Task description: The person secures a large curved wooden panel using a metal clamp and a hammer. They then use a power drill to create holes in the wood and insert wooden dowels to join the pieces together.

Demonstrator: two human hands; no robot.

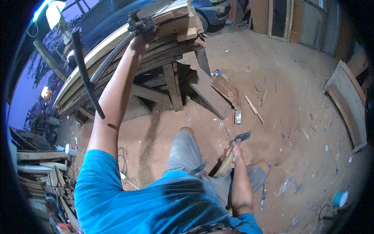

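My left arm stretches up and forward to a stack of wooden boards on a rough timber bench. There my left hand is closed at a dark metal clamp, its fingers partly lost in shadow. A long curved rod of the clamp runs back toward me and meets a dark crossbar beside my forearm. Low by my right knee, my right hand grips a wooden-handled tool close to its dark metal head. Whether that head is a hatchet's or a hammer's, I cannot tell.
Under the bench, timber legs and leaning planks stick out. Wood scraps and litter lie on the sandy floor. A framed panel leans at right. Piled lumber fills the lower left. A blue car stands behind.
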